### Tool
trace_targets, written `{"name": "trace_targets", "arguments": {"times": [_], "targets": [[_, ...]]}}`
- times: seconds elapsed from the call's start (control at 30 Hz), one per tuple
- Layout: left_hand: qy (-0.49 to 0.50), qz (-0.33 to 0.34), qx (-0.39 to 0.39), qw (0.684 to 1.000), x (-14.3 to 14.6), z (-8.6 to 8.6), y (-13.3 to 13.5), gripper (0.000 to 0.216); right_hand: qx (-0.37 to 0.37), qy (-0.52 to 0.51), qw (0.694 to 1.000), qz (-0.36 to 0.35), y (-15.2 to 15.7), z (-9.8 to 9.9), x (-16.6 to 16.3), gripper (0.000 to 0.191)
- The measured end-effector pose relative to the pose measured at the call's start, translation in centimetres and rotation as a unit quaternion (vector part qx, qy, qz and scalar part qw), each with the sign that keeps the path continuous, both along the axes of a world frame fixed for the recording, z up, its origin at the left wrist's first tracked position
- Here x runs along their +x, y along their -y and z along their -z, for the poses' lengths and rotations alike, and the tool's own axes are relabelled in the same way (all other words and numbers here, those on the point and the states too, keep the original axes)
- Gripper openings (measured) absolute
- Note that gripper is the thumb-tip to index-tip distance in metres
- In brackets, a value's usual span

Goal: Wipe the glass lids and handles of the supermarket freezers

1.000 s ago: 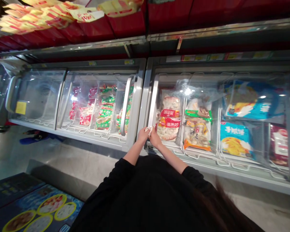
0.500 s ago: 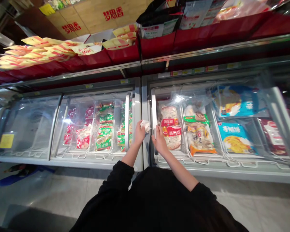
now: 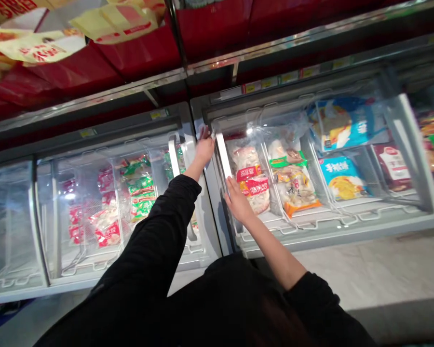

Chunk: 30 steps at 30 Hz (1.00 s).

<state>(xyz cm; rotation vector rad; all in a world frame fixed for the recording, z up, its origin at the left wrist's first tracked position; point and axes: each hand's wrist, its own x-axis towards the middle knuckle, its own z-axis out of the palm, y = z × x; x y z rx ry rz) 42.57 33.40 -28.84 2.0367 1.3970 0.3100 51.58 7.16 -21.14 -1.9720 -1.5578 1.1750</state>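
Note:
My left hand (image 3: 204, 147) reaches up to the top left corner of the right freezer's glass lid (image 3: 304, 135), its fingers closed on a small white cloth that barely shows. My right hand (image 3: 237, 200) rests lower down on the lid's grey handle bar (image 3: 224, 161), fingers curled over it. Under the glass lie bags of frozen dumplings with red labels (image 3: 251, 176) and a blue packet (image 3: 342, 176).
The left freezer (image 3: 104, 202) with its own glass lid holds green and red packets. Red shelves (image 3: 137, 53) with yellow packages hang above. A pale tiled floor (image 3: 383, 270) runs along the freezer front.
My left hand has risen from the handle's middle to the lid's top corner with the cloth. My right hand stayed on the handle. The view shifted right and closer.

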Motion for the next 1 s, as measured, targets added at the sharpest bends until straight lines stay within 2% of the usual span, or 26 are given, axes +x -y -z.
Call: {"name": "trace_targets", "arguments": {"times": [0.13, 0.27, 0.4, 0.53, 0.67, 0.73, 0.83, 0.93, 1.0], "targets": [[-0.105, 0.008, 0.058, 0.993, -0.6, 0.7, 1.8, 0.049, 0.026, -0.005, 1.000, 0.004, 0.9, 0.5, -0.1, 0.067], [-0.130, 0.094, 0.046, 0.986, -0.8, 0.0, 6.8, 0.054, 0.038, 0.009, 0.999, 0.016, 1.2, 0.9, -0.8, 0.069], [-0.143, 0.144, 0.032, 0.979, -1.5, -1.0, 14.5, 0.058, 0.045, 0.008, 0.999, 0.023, 1.2, 1.2, -0.9, 0.069], [-0.160, 0.192, 0.014, 0.968, -3.6, -2.6, 23.2, 0.058, 0.035, -0.018, 0.999, 0.024, 2.0, 1.3, -0.2, 0.067], [-0.151, 0.231, -0.007, 0.961, -6.0, -5.0, 31.8, 0.050, 0.015, -0.034, 0.999, 0.037, 5.3, 1.1, 0.7, 0.063], [-0.149, 0.240, -0.012, 0.959, -6.9, -5.8, 35.1, 0.049, -0.001, -0.037, 0.999, 0.039, 7.9, 1.0, 1.2, 0.062], [-0.142, 0.243, -0.014, 0.959, -7.8, -6.1, 37.0, 0.050, -0.026, -0.037, 0.998, 0.035, 12.3, 1.1, 1.9, 0.062], [-0.135, 0.237, -0.013, 0.962, -7.7, -5.5, 36.2, 0.051, -0.043, -0.038, 0.998, 0.023, 16.4, 1.5, 2.6, 0.062], [-0.141, 0.210, -0.013, 0.967, -7.0, -5.1, 35.8, 0.052, -0.053, -0.040, 0.998, 0.014, 18.7, 1.8, 3.2, 0.061]]}}
